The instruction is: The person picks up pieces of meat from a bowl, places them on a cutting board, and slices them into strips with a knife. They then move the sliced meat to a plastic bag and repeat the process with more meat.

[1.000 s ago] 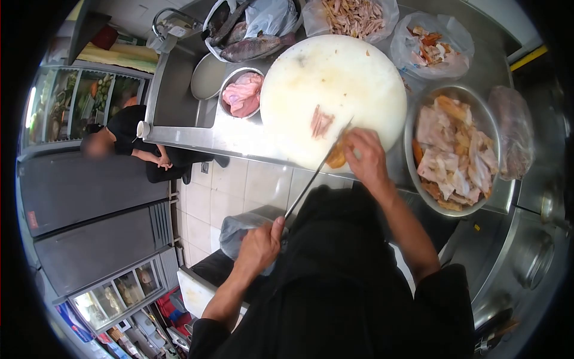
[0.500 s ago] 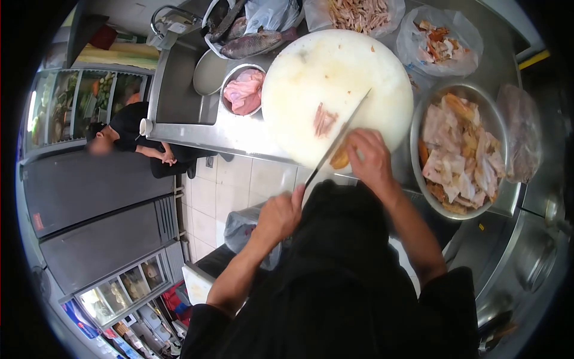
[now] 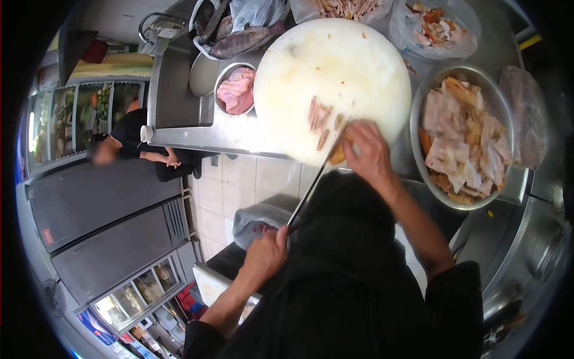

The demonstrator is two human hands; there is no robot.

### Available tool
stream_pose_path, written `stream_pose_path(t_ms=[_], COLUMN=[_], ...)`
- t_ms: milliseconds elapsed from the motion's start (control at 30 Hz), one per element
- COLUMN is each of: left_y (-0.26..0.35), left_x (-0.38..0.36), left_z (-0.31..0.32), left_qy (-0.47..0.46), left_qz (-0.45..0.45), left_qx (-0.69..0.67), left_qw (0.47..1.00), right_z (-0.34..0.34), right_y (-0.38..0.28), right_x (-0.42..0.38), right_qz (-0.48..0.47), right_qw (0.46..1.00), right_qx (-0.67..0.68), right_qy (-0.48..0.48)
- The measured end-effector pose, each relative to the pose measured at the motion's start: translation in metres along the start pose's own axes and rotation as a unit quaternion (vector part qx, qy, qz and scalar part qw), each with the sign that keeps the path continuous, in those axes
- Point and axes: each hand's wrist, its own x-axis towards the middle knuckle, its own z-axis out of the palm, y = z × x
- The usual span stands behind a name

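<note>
My left hand [image 3: 265, 251] is closed round the handle of a long knife [image 3: 312, 186], below the near edge of a round white cutting board [image 3: 311, 57]. The blade slants up over the board, its tip by my right fingers. My right hand [image 3: 368, 149] presses a browned piece of meat [image 3: 337, 157] near the board's front edge, touching the blade's right side. Left of the blade lie pale meat strips [image 3: 318, 113] and a few freshly parted slices [image 3: 323, 140]. The underside of the held piece is hidden by my fingers.
On the right stands a steel bowl of meat slabs [image 3: 457, 134]. Bags of cut strips [image 3: 353, 8] and scraps [image 3: 439, 30] sit behind the board. Left are a bowl of raw pink meat [image 3: 236, 91], whole fish [image 3: 245, 42] and a sink [image 3: 179, 96]. A person [image 3: 137, 140] sits further left.
The knife has drawn back toward my body, my left hand moving down and left. New slices lie beside the blade. My right hand still holds the piece. The view shifted slightly.
</note>
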Motion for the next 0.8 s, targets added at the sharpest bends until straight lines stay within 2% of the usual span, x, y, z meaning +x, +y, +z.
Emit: stream_pose_path(t_ms=[133,233,333,633,733,800], left_y=[0.015,0.025,0.033,-0.004,-0.009,0.021], left_x=[0.046,0.053,0.035,-0.013,0.02,0.045], left_z=[0.01,-0.006,-0.024,-0.005,0.025,0.005], left_qy=[0.03,0.044,0.041,0.011,0.072,0.028], left_qz=[0.087,0.016,-0.014,-0.009,0.144,0.036], left_qx=[-0.005,-0.066,-0.106,-0.039,0.038,-0.046], left_qw=[0.996,0.997,0.993,0.999,0.986,0.998], right_z=[0.002,-0.002,-0.002,0.001,0.004,0.001], right_y=[0.004,0.004,0.004,0.005,0.005,0.007], right_x=[0.0,-0.001,-0.007,-0.004,-0.008,-0.006], right_qz=[-0.003,-0.015,-0.022,-0.022,-0.022,-0.025], right_qw=[1.0,1.0,1.0,1.0,1.0,0.999], right_qx=[0.012,0.02,0.011,-0.001,0.014,0.025], right_qy=[0.0,0.006,0.014,0.014,0.011,0.005])
